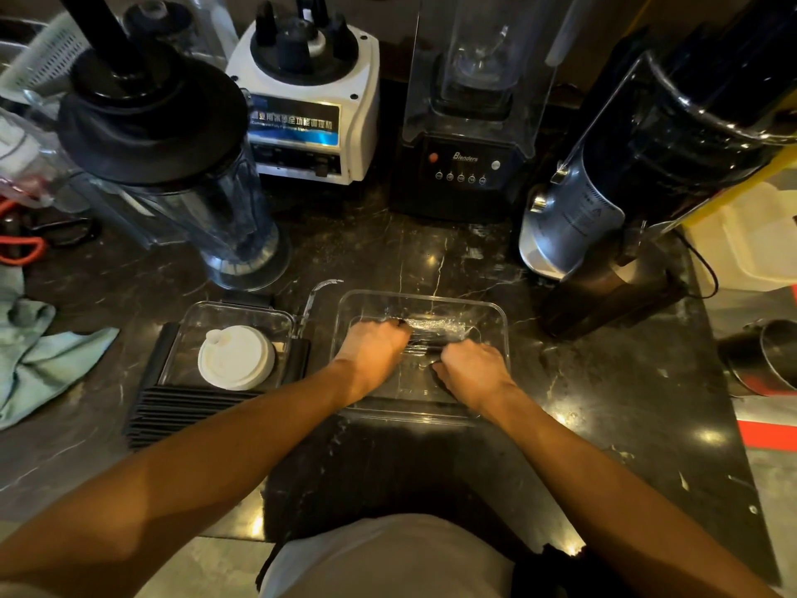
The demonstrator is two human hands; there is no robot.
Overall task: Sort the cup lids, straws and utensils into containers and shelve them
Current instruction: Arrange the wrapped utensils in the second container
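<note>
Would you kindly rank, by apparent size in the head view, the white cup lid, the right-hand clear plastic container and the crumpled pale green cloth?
1. Right-hand clear plastic container, largest.
2. Crumpled pale green cloth, partly cut off at the frame edge, so this rank is uncertain.
3. White cup lid, smallest.

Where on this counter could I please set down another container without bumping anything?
Bare marble lies between the clear container and the grinder base, and also nearer you, below that container. The back row of blenders and the lid tub side are crowded.
</note>
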